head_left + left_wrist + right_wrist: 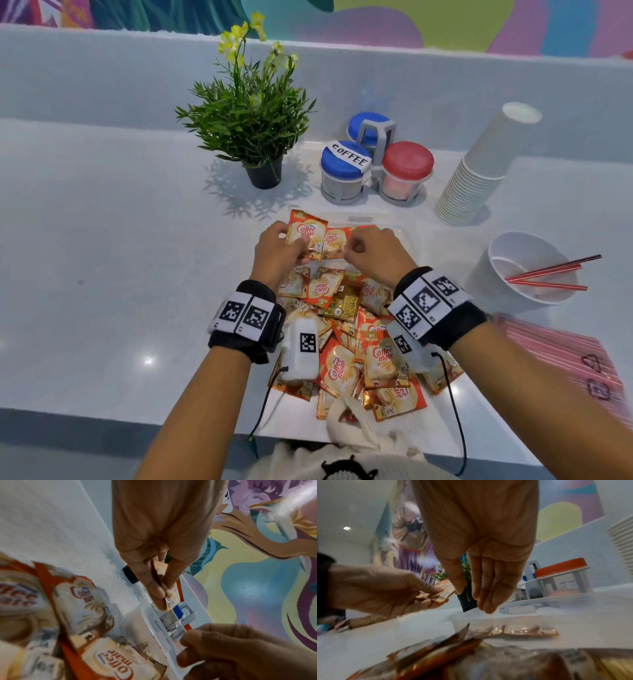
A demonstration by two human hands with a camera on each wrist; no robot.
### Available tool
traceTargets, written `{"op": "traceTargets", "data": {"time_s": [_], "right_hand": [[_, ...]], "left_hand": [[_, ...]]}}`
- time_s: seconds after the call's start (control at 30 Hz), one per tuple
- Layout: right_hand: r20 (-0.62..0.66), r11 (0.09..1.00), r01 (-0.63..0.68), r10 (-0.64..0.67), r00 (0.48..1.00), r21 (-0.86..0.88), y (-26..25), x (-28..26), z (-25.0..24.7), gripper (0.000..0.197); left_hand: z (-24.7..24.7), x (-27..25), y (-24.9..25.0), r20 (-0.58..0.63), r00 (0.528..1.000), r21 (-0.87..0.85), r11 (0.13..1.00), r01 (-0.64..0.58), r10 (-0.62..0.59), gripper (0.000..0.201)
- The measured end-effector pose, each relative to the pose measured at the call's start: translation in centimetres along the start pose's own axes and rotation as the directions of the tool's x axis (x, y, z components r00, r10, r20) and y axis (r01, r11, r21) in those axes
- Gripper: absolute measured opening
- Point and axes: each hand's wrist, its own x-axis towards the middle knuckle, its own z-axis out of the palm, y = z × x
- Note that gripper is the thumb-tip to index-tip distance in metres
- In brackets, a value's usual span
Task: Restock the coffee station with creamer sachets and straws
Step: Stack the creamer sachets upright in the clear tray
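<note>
A heap of orange-and-cream Coffee mate creamer sachets (346, 346) lies on the white counter in front of me. My left hand (301, 245) pinches a couple of sachets (306, 233) between thumb and fingers, raised above the far end of the heap; the left wrist view shows the pinch (163, 595). My right hand (359, 248) hovers just to the right of them, and its fingers (488, 588) hang fairly straight, holding nothing. Beyond the hands stands a clear plastic container (406, 234) with a few sachets (522, 630) inside. Red straws (548, 274) lean in a white cup (496, 284) at the right.
A potted plant (246, 116) stands at the back left. Behind the container is a grey caddy with a blue-lidded jar labelled COFFEE (346, 168) and a red-lidded jar (407, 168). A stack of paper cups (479, 171) leans at the right. A pink-striped straw pack (565, 356) lies near my right forearm.
</note>
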Motion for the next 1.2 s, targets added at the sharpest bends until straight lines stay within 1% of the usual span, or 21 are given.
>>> {"op": "traceTargets", "data": {"time_s": [0.07, 0.13, 0.2, 0.3, 0.37, 0.43, 0.47, 0.53, 0.57, 0.67, 0.73, 0.77, 0.83, 0.9, 0.97, 1.03, 1.13, 1.17, 1.2], "right_hand": [[0.043, 0.995, -0.024, 0.029, 0.999, -0.101, -0.5, -0.6, 0.7, 0.022], [0.070, 0.970, -0.043, 0.062, 0.996, -0.237, -1.1, -1.2, 1.4, 0.035], [0.074, 0.942, -0.046, 0.075, 0.994, -0.332, -1.6, -1.5, 2.2, 0.045], [0.084, 0.916, -0.034, 0.074, 0.994, -0.401, -1.8, -1.4, 3.0, 0.048], [0.088, 0.920, -0.035, 0.075, 0.993, -0.391, -1.8, -1.2, 3.1, 0.042], [0.069, 0.954, -0.053, 0.077, 0.995, -0.296, -1.6, -1.0, 2.9, 0.024], [0.070, 0.976, -0.071, 0.087, 0.994, -0.206, -1.4, -0.9, 2.9, 0.019], [0.103, 0.995, -0.099, 0.100, 0.990, -0.011, -1.0, -0.7, 2.5, 0.028], [0.112, 0.992, -0.100, 0.091, 0.989, 0.075, -0.8, -0.7, 2.1, 0.029], [0.101, 0.973, -0.042, 0.019, 0.995, 0.228, -0.8, -0.9, 0.0, 0.015], [0.080, 0.960, 0.009, -0.033, 0.996, 0.279, -0.8, -0.8, -1.5, 0.006], [0.062, 0.960, 0.033, -0.052, 0.997, 0.278, -0.8, -0.7, -2.1, 0.004], [0.023, 0.968, 0.072, -0.080, 0.997, 0.241, -0.8, -0.3, -2.9, 0.012], [-0.015, 0.968, 0.086, -0.085, 0.996, 0.237, -0.7, 0.2, -3.3, 0.012], [-0.049, 0.962, 0.090, -0.080, 0.996, 0.259, -0.6, 0.4, -3.4, 0.013], [-0.090, 0.948, 0.077, -0.052, 0.995, 0.308, -0.5, 0.5, -3.4, 0.018], [-0.181, 0.911, 0.033, 0.046, 0.982, 0.411, 0.1, 0.3, -3.2, 0.018], [-0.181, 0.898, 0.003, 0.085, 0.980, 0.440, 0.4, 0.2, -3.3, 0.019], [-0.145, 0.883, -0.036, 0.116, 0.983, 0.468, 0.6, 0.2, -3.3, 0.019]], "left_hand": [[-0.2, 0.0, -0.3, -0.025, 1.000, -0.028, 1.000, 0.010, -0.010, 0.013], [-0.3, -0.2, -0.5, -0.028, 1.000, -0.032, 0.999, 0.007, -0.008, 0.015], [-0.3, -0.3, -0.5, -0.021, 1.000, -0.018, 1.000, 0.001, -0.002, 0.019], [-0.2, -0.5, -0.6, -0.018, 1.000, 0.013, 1.000, 0.000, 0.001, 0.018], [-0.2, -0.7, -0.6, -0.016, 1.000, 0.031, 0.999, -0.007, 0.007, 0.017], [-0.2, -0.9, -0.6, -0.005, 1.000, 0.039, 0.999, -0.022, 0.023, 0.017], [-0.2, -1.0, -0.6, 0.002, 1.000, 0.040, 0.999, -0.029, 0.029, 0.017], [-0.2, -1.2, -0.5, 0.008, 0.999, 0.043, 0.998, -0.045, 0.044, 0.017], [-0.3, -1.2, -0.4, 0.006, 0.999, 0.043, 0.998, -0.053, 0.053, 0.017], [-0.5, -1.2, -0.2, 0.000, 0.998, 0.046, 0.997, -0.063, 0.063, 0.019], [-0.4, -1.4, 0.2, 0.033, 0.998, 0.045, 0.997, -0.060, 0.058, 0.021], [-0.3, -1.5, 0.3, 0.065, 0.996, 0.033, 0.998, -0.058, 0.056, 0.022], [0.3, -2.0, 0.8, 0.168, 0.984, -0.012, 0.999, -0.052, 0.053, 0.022], [1.1, -2.6, 1.4, 0.275, 0.961, -0.059, 0.998, -0.028, 0.044, 0.022], [1.8, -2.8, 1.6, 0.319, 0.947, -0.088, 0.996, -0.014, 0.041, 0.025], [2.3, -2.8, 1.7, 0.295, 0.954, -0.097, 0.995, -0.029, 0.057, 0.027], [2.9, -2.4, 1.8, 0.197, 0.973, -0.098, 0.990, -0.100, 0.118, 0.018], [3.0, -2.3, 1.9, 0.160, 0.978, -0.120, 0.986, -0.114, 0.133, 0.016], [3.1, -2.2, 2.0, 0.129, 0.982, -0.149, 0.981, -0.121, 0.141, 0.017]]}}
